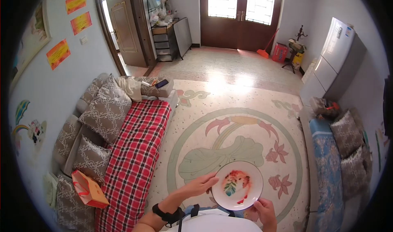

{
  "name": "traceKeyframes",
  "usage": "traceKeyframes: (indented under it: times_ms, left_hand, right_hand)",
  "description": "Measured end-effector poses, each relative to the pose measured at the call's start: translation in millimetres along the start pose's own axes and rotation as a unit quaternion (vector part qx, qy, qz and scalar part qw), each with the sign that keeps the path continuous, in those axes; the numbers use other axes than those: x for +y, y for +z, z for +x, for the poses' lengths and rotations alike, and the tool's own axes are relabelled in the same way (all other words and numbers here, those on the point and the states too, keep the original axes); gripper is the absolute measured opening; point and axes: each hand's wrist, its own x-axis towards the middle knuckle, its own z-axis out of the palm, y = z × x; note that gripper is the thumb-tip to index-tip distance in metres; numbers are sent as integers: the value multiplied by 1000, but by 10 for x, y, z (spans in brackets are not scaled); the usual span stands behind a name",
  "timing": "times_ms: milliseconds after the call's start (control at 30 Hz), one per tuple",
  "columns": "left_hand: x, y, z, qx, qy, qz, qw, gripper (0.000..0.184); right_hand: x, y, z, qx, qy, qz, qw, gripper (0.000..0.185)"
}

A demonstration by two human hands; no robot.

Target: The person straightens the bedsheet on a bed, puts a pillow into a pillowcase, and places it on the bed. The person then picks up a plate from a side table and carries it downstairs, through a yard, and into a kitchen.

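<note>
A round white plate with a thin dark rim is held out in front of my body, tilted so its face shows. On it are a green feather- or leaf-like shape and reddish-orange patches; whether these are printed or food smears I cannot tell. My left hand grips the plate's left edge, its thumb and fingertips at the rim. At the lower right edge, my right hand pinches the rim, with some fingers hidden beneath. A black strap circles my left forearm.
On the left stands a sofa with a red plaid cover, patterned cushions and an orange gift bag. A blue-covered seat lines the right, near a fridge. Double doors and a rack are at the back.
</note>
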Motion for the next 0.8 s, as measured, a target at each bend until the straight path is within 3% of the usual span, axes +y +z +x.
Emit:
traceKeyframes:
  times_ms: [67,167,267,300,433,567,700,800]
  left_hand:
    - [7,-94,533,-35,11,-8,999,36]
    - [161,-248,1218,-6,0,-30,1000,38]
    - [518,-472,1719,42,-29,-65,997,40]
    - [575,-586,1911,55,-30,-66,996,40]
    - [763,-974,2533,131,-34,-102,986,42]
    - [934,-1371,3136,213,-9,-119,970,43]
    - [929,-1861,3955,243,-6,-121,962,43]
    - [1184,-2299,4691,212,-3,-152,965,43]
  right_hand:
    - [-112,-316,404,21,2,-29,999,26]
    - [-341,-732,1254,-10,-4,-6,1000,27]
    - [-1008,-875,2132,-68,-5,-119,991,26]
    - [-1216,-956,2452,-133,-3,-120,984,20]
    - [-1886,-885,3558,-198,11,-161,967,21]
    - [-2078,-883,4676,-251,39,-157,954,20]
    - [-2254,-924,5710,-266,58,-170,947,20]
    - [-2549,-1044,6388,-259,55,-190,945,20]
